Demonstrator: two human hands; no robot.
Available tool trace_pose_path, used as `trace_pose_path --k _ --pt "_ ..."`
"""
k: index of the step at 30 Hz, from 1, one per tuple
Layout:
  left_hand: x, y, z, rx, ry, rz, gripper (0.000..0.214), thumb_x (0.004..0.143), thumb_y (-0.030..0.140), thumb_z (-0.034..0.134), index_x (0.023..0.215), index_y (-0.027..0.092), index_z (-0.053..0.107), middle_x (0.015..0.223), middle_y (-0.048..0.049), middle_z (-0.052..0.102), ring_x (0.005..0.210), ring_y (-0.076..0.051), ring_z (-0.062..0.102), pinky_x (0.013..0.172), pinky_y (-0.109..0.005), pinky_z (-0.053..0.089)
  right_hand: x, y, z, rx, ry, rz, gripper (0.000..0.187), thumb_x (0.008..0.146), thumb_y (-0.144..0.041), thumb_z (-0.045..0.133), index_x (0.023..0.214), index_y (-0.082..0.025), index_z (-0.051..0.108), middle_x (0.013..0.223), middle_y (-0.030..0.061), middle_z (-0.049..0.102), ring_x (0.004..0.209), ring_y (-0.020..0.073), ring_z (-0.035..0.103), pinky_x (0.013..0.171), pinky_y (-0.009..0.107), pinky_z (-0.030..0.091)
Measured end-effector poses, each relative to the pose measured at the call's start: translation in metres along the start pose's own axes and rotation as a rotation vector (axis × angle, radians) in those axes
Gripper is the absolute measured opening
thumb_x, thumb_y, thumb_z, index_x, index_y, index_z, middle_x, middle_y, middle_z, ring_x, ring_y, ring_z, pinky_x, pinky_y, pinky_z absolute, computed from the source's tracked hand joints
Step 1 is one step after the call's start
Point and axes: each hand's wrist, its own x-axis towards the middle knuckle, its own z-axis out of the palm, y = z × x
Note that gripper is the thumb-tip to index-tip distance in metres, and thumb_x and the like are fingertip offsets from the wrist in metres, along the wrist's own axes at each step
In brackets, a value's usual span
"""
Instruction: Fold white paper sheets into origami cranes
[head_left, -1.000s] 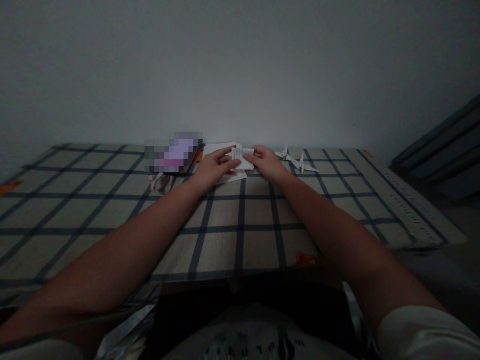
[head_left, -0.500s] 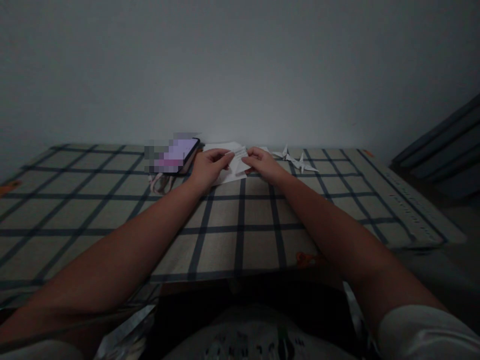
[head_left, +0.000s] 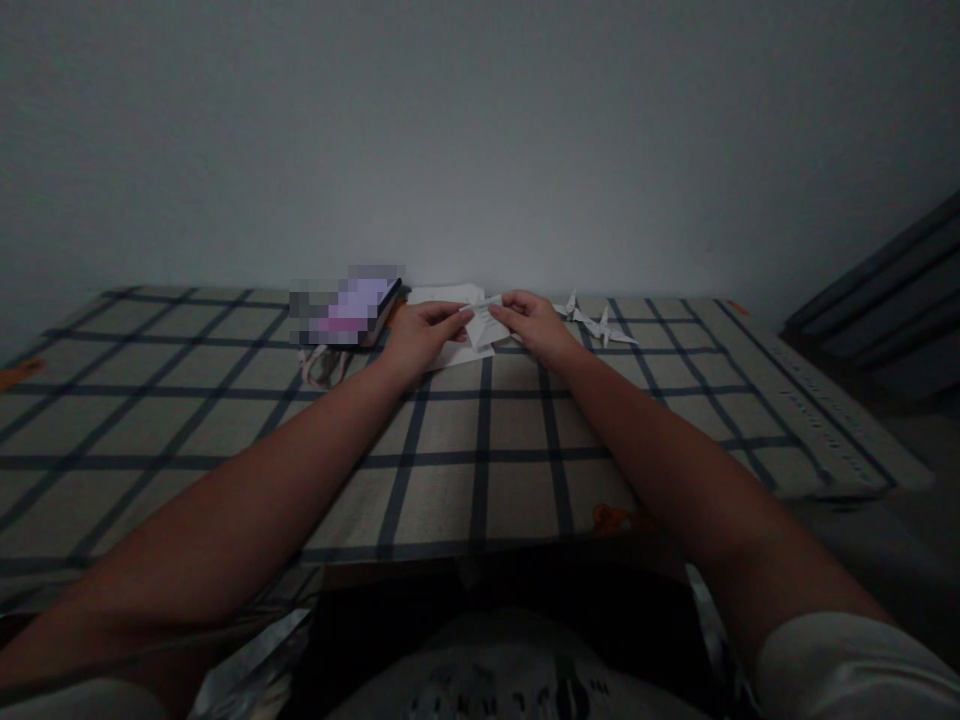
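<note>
Both my arms reach far forward over a checked cloth [head_left: 480, 440]. My left hand [head_left: 421, 333] and my right hand [head_left: 531, 322] pinch a small folded piece of white paper [head_left: 484, 320] between them, lifted a little off the cloth. Each hand grips one side, fingers closed on it. Under the hands lies a flat white sheet [head_left: 448, 296]. The light is dim, and the paper's folds are hard to make out.
A phone [head_left: 352, 308] with a lit screen lies left of my left hand, with a pale cord [head_left: 319, 368] beside it. Two folded paper cranes [head_left: 596, 322] stand right of my right hand. A plain wall rises just behind. A dark slanted panel [head_left: 885, 300] is far right.
The folded paper has turned in my fingers from lying flat and wide to a tilted, narrower shape. Both hands stayed in nearly the same place.
</note>
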Motion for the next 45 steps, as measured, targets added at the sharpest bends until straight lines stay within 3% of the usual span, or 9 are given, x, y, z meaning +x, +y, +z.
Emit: trace_pose_path --k 8,13,19,25,31,37,45 --pt "-0.001 0.001 0.002 -0.150 -0.026 -0.030 0.034 0.070 0.045 0.081 0.084 0.014 0.077 0.071 -0.0025 0.069 0.065 -0.012 0.061 0.069 -0.026 0.054 -0.001 -0.002 0.001 0.001 -0.006 0.012 0.027 0.079 -0.041 0.069 0.077 -0.017 0.056 0.070 -0.0034 0.052 0.064 0.0088 0.047 0.060 0.023 0.038" --pt "-0.002 0.006 0.002 -0.097 0.017 -0.048 0.023 0.067 0.036 0.079 0.072 0.015 0.070 0.068 -0.0004 0.065 0.062 -0.012 0.060 0.064 -0.026 0.053 -0.002 -0.002 0.002 -0.059 -0.030 0.001 0.032 0.077 -0.044 0.070 0.071 -0.018 0.052 0.067 -0.0047 0.046 0.063 0.0088 0.043 0.059 0.024 0.035" --pt "-0.003 0.008 0.000 0.067 -0.034 -0.021 0.033 0.070 0.046 0.077 0.084 0.015 0.075 0.074 -0.0030 0.070 0.059 -0.012 0.058 0.058 -0.024 0.047 -0.003 -0.002 0.001 -0.082 -0.069 -0.004 0.031 0.076 -0.044 0.070 0.071 -0.017 0.055 0.068 -0.0038 0.049 0.065 0.0096 0.045 0.060 0.024 0.035" --pt "-0.002 0.009 -0.002 0.162 -0.037 0.053 0.031 0.072 0.046 0.074 0.081 0.016 0.074 0.073 -0.0043 0.071 0.059 -0.014 0.059 0.060 -0.026 0.048 -0.004 -0.005 0.002 -0.027 -0.057 0.026 0.025 0.082 -0.042 0.067 0.079 -0.017 0.062 0.070 -0.0024 0.056 0.066 0.0106 0.050 0.063 0.024 0.041" --pt "0.000 0.002 -0.001 0.163 -0.067 0.000 0.023 0.071 0.038 0.072 0.078 0.016 0.073 0.069 -0.0033 0.069 0.062 -0.015 0.061 0.060 -0.026 0.050 -0.001 -0.002 0.002 -0.032 -0.038 0.044 0.015 0.080 -0.029 0.067 0.074 -0.016 0.063 0.071 -0.0005 0.061 0.066 0.0110 0.054 0.065 0.025 0.044" --pt "-0.002 0.002 -0.001 0.176 -0.129 0.037 0.037 0.075 0.049 0.072 0.087 0.014 0.076 0.077 -0.0062 0.073 0.063 -0.016 0.062 0.061 -0.027 0.049 -0.001 0.003 0.001 -0.055 -0.051 -0.009 0.019 0.078 -0.034 0.069 0.076 -0.015 0.067 0.073 0.0003 0.064 0.069 0.0115 0.055 0.065 0.025 0.044" --pt "-0.001 0.008 -0.001 0.229 -0.006 0.107 0.029 0.075 0.044 0.070 0.081 0.015 0.073 0.073 -0.0041 0.071 0.065 -0.015 0.059 0.063 -0.027 0.046 -0.001 0.005 0.004 0.030 -0.107 0.035 0.024 0.078 -0.039 0.070 0.084 -0.015 0.068 0.074 0.0006 0.065 0.067 0.0111 0.056 0.064 0.025 0.046"
